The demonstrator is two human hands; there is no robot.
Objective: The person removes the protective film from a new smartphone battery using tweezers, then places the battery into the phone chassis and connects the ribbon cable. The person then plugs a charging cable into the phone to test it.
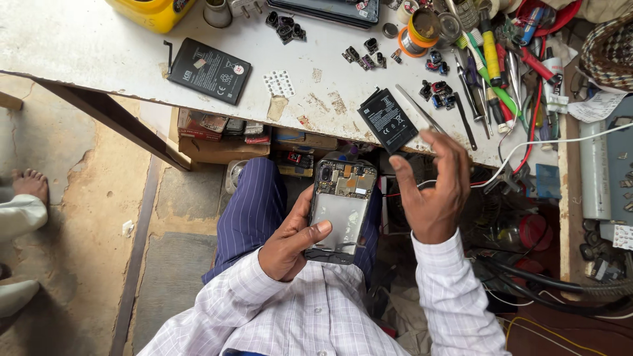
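Broadly, the white workbench (99, 46) spreads ahead of both hands. Below its edge, the left hand (290, 240) grips an opened phone (341, 211), back cover off, long axis pointing away from the person toward the bench. The right hand (432, 194) hovers just right of the phone, fingers loosely spread and holding nothing; it is the hand nearer the black battery (388, 120) lying just beyond its fingertips, beside slim tweezers (422, 111). A second black battery (210, 70), white-labelled, lies well up-left of the left hand.

opened phone (343, 209) | back cover off, circuit board exposed | upright, held above lap | battery bay seemingly empty
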